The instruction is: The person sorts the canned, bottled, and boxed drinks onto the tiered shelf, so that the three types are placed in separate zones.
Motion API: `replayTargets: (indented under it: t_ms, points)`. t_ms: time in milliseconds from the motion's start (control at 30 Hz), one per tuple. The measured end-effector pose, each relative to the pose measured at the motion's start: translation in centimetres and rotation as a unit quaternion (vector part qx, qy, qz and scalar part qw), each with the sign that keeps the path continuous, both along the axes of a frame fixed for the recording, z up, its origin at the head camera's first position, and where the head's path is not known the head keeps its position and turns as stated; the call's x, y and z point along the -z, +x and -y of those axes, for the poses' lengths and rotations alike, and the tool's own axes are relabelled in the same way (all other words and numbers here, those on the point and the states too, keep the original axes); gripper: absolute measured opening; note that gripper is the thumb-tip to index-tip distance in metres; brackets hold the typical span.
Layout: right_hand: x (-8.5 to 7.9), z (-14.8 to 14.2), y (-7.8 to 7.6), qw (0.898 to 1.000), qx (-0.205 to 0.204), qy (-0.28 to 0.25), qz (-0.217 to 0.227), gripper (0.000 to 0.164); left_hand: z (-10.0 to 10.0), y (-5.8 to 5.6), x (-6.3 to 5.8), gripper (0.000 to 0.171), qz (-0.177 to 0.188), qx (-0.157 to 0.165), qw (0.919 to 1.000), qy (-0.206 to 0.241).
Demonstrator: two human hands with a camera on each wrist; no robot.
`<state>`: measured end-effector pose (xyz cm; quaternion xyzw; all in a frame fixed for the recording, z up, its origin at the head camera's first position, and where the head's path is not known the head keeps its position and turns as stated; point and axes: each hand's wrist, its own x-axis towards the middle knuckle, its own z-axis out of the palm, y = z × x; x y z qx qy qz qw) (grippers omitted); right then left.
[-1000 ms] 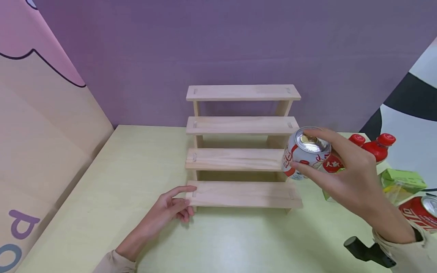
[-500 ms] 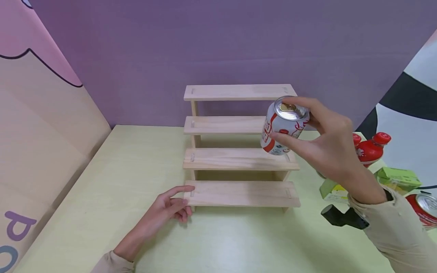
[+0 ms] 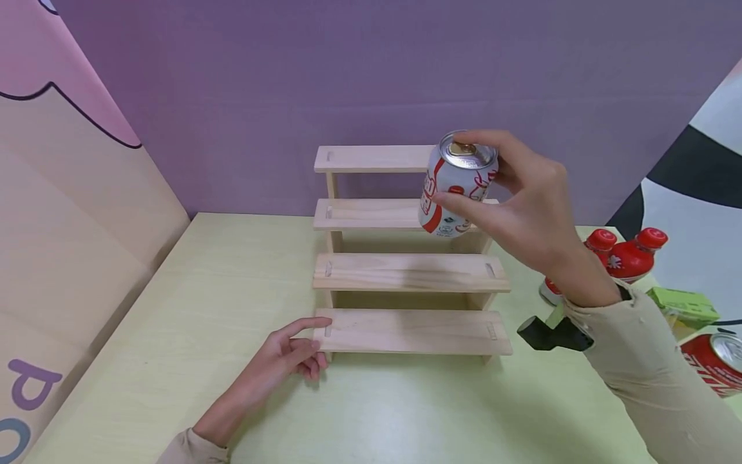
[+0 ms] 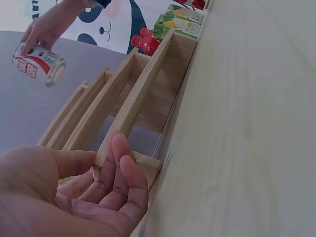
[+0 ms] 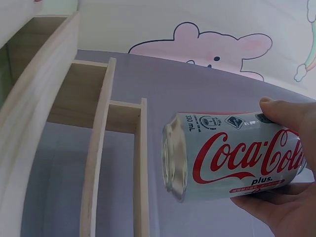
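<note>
Grasped in the fingers of the right hand (image 3: 522,203): white-and-red can (image 3: 446,183), in mid-air near the upper boards (image 3: 371,212) of the wooden stand (image 3: 371,272), clear of contact. Pinched in the fingers of the left hand (image 3: 284,351): left end of the lowest board (image 3: 406,332). Can handling: likely stiff at the rims, easily dented along the thin wall, smooth enough to slip, moderately heavy if full. Grip around the upper side wall; avoid squeezing and pressure on the pull tab (image 3: 462,149).

R grip (image 3: 524,203) high w/ wide hold, L grip (image 3: 292,348) lower & pinching.
</note>
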<state>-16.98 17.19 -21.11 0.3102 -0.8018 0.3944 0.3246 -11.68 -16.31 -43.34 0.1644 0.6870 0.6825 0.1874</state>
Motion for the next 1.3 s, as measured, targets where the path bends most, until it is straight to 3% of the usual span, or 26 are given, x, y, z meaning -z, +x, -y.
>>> replayTargets:
  t_ms: [267, 500, 700, 833, 1067, 1300]
  points:
    - [-1.3, 1.4, -1.6, 1.000, -0.005, -0.011, 0.023, 0.060, 0.0, 0.2, -0.1, 0.042, 0.007, 0.003, 1.0000, -0.004]
    - [-2.9, 3.2, -2.2, 0.999, -0.022, -0.027, 0.035, 0.054, -0.2, 0.2, -0.1, 0.043, 0.011, -0.001, 0.9999, -0.005]
    - [-3.4, 4.5, -3.6, 0.998, -0.022, -0.036, 0.040, 0.049, -0.3, 0.2, -0.1, 0.044, 0.005, 0.002, 1.0000, -0.004]
    - [-3.3, 5.5, -5.3, 0.998, -0.021, -0.038, 0.040, 0.048, -0.3, 0.1, -0.1, 0.044, -0.002, 0.003, 1.0000, 0.001]
    - [-2.3, 6.5, -9.8, 0.998, -0.016, -0.030, 0.055, 0.052, -0.5, 0.1, 0.0, 0.043, -0.013, 0.010, 0.9998, 0.011]
    - [-2.1, 7.5, -11.9, 0.999, -0.010, -0.006, 0.046, 0.053, -1.0, 0.3, 0.1, 0.043, -0.027, 0.011, 0.9994, 0.017]
